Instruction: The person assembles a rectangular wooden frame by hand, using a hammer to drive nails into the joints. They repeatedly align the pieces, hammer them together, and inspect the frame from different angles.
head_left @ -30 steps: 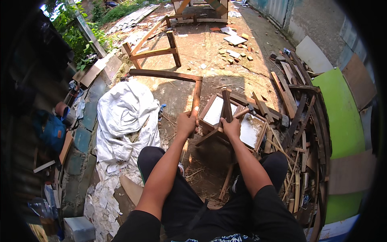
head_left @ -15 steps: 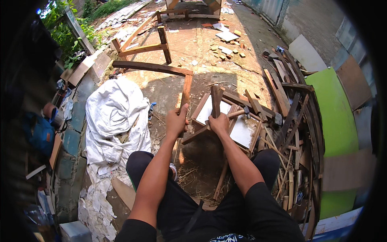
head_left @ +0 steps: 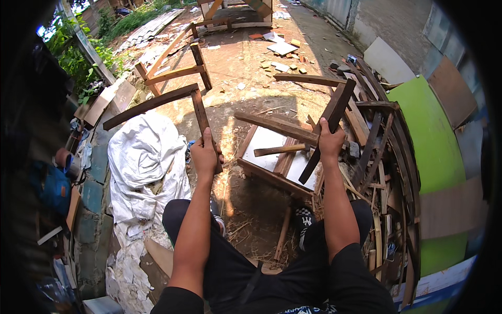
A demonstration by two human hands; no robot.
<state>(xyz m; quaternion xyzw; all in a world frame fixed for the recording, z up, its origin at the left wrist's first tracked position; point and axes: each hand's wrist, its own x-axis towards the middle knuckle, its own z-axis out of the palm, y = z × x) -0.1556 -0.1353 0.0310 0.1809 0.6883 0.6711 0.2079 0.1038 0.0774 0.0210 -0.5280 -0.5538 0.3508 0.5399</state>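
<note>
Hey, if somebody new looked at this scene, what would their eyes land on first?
Probably the bright white sheet bunched up on the left, and the lime-green panel over on the right. Between them, the left hand grips an L-shaped wooden piece and the right hand a dark wooden bar, with a wooden frame showing white panels near the right hand.
</note>
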